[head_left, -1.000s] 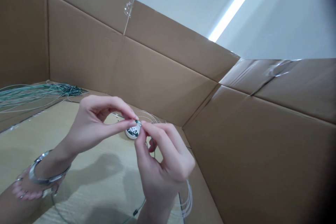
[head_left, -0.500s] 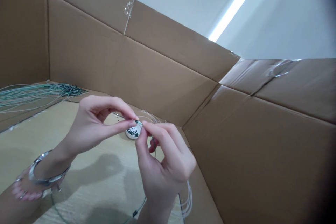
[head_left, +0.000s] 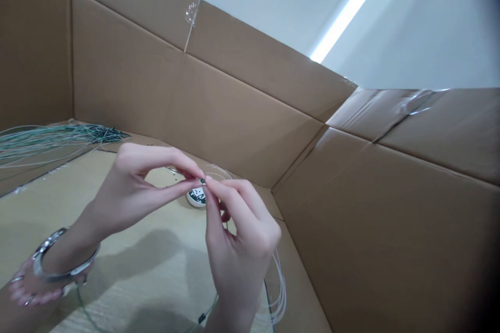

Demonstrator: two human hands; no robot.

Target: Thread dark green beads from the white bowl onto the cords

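Note:
At the centre, my left hand (head_left: 130, 192) is closed, thumb and forefinger pinching a tiny dark connector-like piece (head_left: 202, 181). My right hand (head_left: 242, 239) is closed too, its fingertips pinching a thin green wire (head_left: 227, 225) right against that piece. The fingertips of both hands almost touch, so how far the wire end sits in the piece is hidden. Just behind them stands a small white bowl (head_left: 195, 205) of little dark pieces. Under my hands, another stretch of green wire (head_left: 84, 307) hangs near the left wrist, and a black connector (head_left: 201, 318) shows on wire beside the right forearm.
Cardboard walls (head_left: 242, 109) surround the pale tabletop (head_left: 156, 281). A bundle of green and white wires (head_left: 50, 140) lies at the far left. Looped white wires (head_left: 281, 291) hang at the right edge, and more thin white wires (head_left: 221, 170) lie behind the bowl.
My right hand has moved slightly left and up, bringing its fingertips closer to my left ones. Less wire now shows between them. The left wrist has shifted a little left.

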